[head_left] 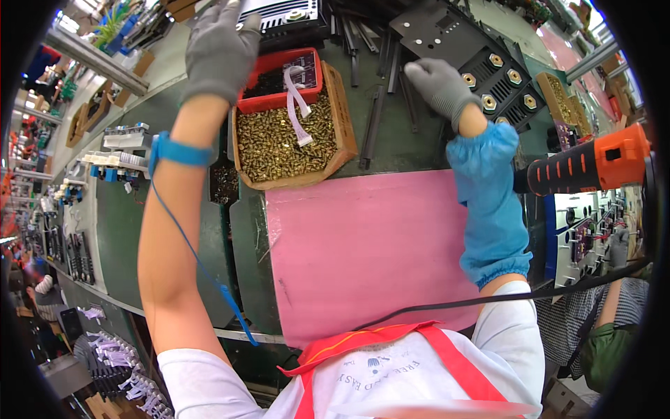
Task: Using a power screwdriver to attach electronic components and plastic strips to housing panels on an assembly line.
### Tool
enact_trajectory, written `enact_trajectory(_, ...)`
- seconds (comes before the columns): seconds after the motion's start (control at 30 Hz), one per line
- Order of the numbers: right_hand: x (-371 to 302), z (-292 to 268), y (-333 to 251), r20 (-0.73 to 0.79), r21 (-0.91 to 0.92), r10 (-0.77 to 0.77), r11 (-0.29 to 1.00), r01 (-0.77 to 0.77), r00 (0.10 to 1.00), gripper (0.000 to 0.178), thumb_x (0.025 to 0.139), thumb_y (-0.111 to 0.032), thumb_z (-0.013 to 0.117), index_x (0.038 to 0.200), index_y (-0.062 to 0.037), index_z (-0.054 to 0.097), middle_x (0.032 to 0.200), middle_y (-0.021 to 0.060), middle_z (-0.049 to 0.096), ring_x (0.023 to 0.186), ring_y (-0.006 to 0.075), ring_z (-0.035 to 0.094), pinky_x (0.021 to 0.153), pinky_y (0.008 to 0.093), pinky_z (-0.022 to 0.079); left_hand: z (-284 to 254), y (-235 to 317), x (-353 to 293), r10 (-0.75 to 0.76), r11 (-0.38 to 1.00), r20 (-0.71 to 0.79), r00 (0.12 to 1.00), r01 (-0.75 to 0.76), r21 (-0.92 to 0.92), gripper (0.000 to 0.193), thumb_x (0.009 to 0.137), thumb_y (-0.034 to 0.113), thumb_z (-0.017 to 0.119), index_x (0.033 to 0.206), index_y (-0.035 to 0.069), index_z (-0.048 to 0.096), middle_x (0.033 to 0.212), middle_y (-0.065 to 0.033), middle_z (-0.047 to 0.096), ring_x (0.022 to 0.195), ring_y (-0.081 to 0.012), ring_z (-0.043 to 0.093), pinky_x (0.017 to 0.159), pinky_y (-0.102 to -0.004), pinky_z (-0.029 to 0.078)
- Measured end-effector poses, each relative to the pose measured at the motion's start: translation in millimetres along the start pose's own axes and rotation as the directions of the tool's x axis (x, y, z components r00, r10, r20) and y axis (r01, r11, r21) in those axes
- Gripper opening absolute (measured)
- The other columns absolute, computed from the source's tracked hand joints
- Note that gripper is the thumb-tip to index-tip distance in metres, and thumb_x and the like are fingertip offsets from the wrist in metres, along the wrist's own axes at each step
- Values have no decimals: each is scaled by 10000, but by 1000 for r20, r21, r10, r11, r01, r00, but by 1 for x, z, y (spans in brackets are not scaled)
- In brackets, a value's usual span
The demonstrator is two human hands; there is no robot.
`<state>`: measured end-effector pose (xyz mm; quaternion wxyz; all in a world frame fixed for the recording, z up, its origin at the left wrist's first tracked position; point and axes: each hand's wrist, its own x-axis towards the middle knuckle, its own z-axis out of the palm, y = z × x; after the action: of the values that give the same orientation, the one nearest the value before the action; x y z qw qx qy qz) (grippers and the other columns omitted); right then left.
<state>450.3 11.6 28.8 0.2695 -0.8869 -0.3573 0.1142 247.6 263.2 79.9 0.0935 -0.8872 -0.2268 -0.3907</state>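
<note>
My left hand (218,54), in a grey glove, reaches to the far edge of the view beside a black unit with a white slotted top (283,15). Its thumb stands apart from the fingers, and the fingertips are partly cut off by the frame. My right hand (441,87), also gloved, is closed next to a black metal panel (447,35) and thin black strips (412,98); whatever its fingers hold is hidden. A second black panel with brass-coloured round fittings (504,87) lies just right of it.
A cardboard box of small brass parts (283,143) holds a red tray (279,101) with a white cable (296,112) across it. A pink mat (370,251) covers the near table. An orange-black power tool (593,164) hangs at right; a black cord (447,304) crosses near my body. Another person's arm (611,304) is right.
</note>
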Motion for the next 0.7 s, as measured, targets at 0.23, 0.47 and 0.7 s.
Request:
enact_trajectory(0.23,10,82,-6,-79,-439,302,845,-305,950,884,906,-699,356,1543,-117,165,1547,231,262,1438,391,253,1151,524,209,-27,181,-121,26,946,590,807,171,-275,317,918,194,560,1180,15,554,1115,-208,601,968,-350,635,798,-421,548)
enact_trajectory(0.47,48,102,-21,-265,-377,315,836,-398,912,976,807,-794,422,1543,-198,188,1520,258,284,1425,401,246,1118,586,208,19,216,-133,-191,977,669,718,202,62,397,943,141,510,1322,26,480,1036,-121,594,1015,-267,604,827,-362,530)
enact_trajectory(0.7,89,99,-58,-263,-457,80,867,-197,961,714,833,-660,544,1294,-115,514,1212,182,610,1136,342,582,955,504,427,29,220,-142,-335,907,688,643,418,51,212,966,153,483,1120,22,547,968,-110,588,894,-241,632,673,-352,562)
